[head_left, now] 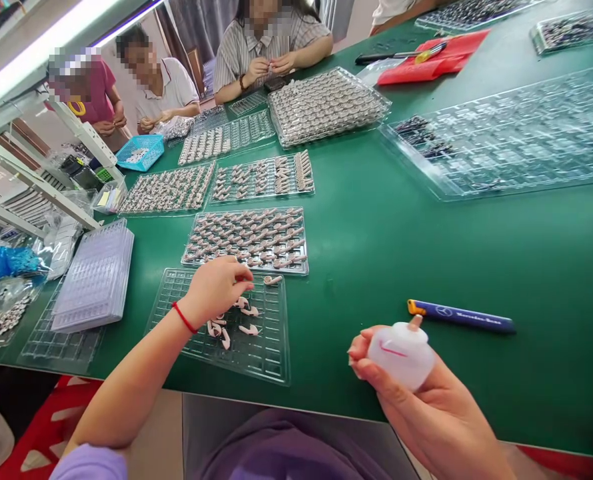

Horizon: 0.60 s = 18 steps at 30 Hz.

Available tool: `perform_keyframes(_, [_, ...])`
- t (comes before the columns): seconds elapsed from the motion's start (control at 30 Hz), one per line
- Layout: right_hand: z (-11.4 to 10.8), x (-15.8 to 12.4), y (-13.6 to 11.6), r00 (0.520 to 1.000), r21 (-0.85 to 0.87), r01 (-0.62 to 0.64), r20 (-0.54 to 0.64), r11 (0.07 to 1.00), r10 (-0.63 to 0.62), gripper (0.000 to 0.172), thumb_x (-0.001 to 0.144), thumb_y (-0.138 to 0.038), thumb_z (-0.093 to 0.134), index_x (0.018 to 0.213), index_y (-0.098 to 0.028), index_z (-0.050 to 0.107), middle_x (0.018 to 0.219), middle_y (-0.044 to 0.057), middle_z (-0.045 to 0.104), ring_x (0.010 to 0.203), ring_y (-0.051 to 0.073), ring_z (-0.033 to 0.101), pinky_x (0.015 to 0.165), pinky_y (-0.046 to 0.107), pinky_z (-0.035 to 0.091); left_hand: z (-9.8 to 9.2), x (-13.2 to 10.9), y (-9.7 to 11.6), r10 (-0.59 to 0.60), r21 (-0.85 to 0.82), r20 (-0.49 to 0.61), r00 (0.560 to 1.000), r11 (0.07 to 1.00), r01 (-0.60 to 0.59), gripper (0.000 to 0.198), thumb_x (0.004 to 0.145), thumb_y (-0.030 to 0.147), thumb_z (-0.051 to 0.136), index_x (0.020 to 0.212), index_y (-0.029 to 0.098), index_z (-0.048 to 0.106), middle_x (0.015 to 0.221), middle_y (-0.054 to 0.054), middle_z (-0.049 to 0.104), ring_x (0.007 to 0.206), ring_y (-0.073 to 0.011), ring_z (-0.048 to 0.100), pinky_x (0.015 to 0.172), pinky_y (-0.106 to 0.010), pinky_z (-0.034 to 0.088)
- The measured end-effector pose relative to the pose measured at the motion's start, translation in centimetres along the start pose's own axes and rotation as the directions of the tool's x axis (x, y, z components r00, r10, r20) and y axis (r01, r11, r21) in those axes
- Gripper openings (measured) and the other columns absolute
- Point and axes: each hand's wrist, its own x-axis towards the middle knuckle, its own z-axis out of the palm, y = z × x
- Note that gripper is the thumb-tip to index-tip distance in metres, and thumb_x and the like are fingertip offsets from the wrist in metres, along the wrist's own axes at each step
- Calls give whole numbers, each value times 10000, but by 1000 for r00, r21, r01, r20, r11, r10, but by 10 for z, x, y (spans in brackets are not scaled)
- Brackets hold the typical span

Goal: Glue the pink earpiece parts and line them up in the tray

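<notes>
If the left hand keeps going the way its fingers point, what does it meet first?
Probably the small pale part lying just beyond the left hand's fingertips on the clear tray; depth is hard to judge.

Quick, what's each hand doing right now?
Left hand: fingers pinched over the clear plastic grid tray, at its small pinkish parts; whether it holds one cannot be told.
Right hand: closed on a small white plastic squeeze bottle.

Two hands (216, 287), one white bottle (401, 353), one blue pen (460, 317), roughly nine clear trays (276, 360)
</notes>
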Motion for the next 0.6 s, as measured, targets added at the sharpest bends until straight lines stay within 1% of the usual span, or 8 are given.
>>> perform_keyframes(0.07, [0, 0, 0, 1000, -1, 4, 3, 1000, -4, 263, 717, -341, 827, 937, -292, 691, 809, 4, 666, 746, 118, 617, 685, 139, 535, -6, -6, -3, -37, -34, 61, 997, 999, 39, 149, 815, 346, 731, 826, 198, 751, 730, 0, 690, 690, -165, 640, 546, -246, 412])
perform_keyframes(0.13, [0, 1, 1, 1000, -2, 12, -6, 1000, -12, 270, 709, -339, 832, 932, -286, 688, 801, 6, 664, 741, 122, 615, 669, 144, 534, -8, -11, -5, -46, -65, 124, 991, 996, 54, 219, 732, 405, 793, 814, 208, 746, 688, 20, 684, 638, -156, 631, 493, -237, 373])
perform_keyframes(0.17, [0, 1, 1, 1000, -6, 15, -13, 1000, -15, 275, 705, -341, 834, 930, -282, 687, 798, 8, 664, 739, 126, 615, 662, 150, 535, -7, -13, -6, -47, -74, 140, 989, 996, 58, 226, 702, 394, 813, 813, 210, 744, 697, 22, 688, 643, -158, 631, 489, -235, 366])
perform_keyframes(0.23, [1, 1, 0, 999, -27, 17, -28, 999, -18, 287, 697, -349, 836, 931, -272, 689, 798, 18, 668, 739, 141, 620, 651, 174, 545, -4, -15, -9, -52, -85, 139, 989, 994, 65, 174, 693, 324, 815, 800, 210, 739, 722, 16, 696, 670, -164, 635, 508, -235, 371])
perform_keyframes(0.33, [1, 2, -1, 999, -82, 16, -43, 997, -20, 299, 688, -379, 836, 919, -254, 694, 797, 40, 674, 726, 174, 630, 628, 235, 566, 0, -18, -13, -61, -106, 88, 994, 992, 70, 39, 755, 226, 742, 787, 204, 738, 734, 4, 710, 679, -164, 640, 553, -242, 407])
perform_keyframes(0.37, [1, 2, -2, 999, -97, 12, -43, 995, -16, 304, 685, -396, 835, 911, -250, 695, 794, 44, 676, 719, 182, 631, 620, 249, 568, 1, -19, -14, -63, -114, 65, 996, 991, 70, 24, 772, 209, 716, 782, 200, 736, 738, -1, 715, 680, -165, 643, 569, -246, 422])
perform_keyframes(0.47, [2, 2, -3, 1000, -123, -16, -28, 992, 13, 327, 674, -430, 836, 901, -243, 694, 794, 44, 679, 705, 180, 631, 621, 254, 562, 2, -24, -16, -69, -142, -10, 998, 988, 67, 61, 784, 168, 665, 770, 190, 719, 733, -4, 713, 675, -163, 646, 599, -249, 455])
perform_keyframes(0.6, [10, -2, -8, 999, -164, -52, -23, 985, 49, 348, 688, -445, 825, 934, -250, 673, 823, 23, 670, 727, 161, 624, 666, 233, 543, 5, -33, -18, -101, -188, -109, 989, 979, 79, 141, 749, 82, 616, 774, 182, 712, 754, -1, 681, 642, -140, 632, 587, -234, 478])
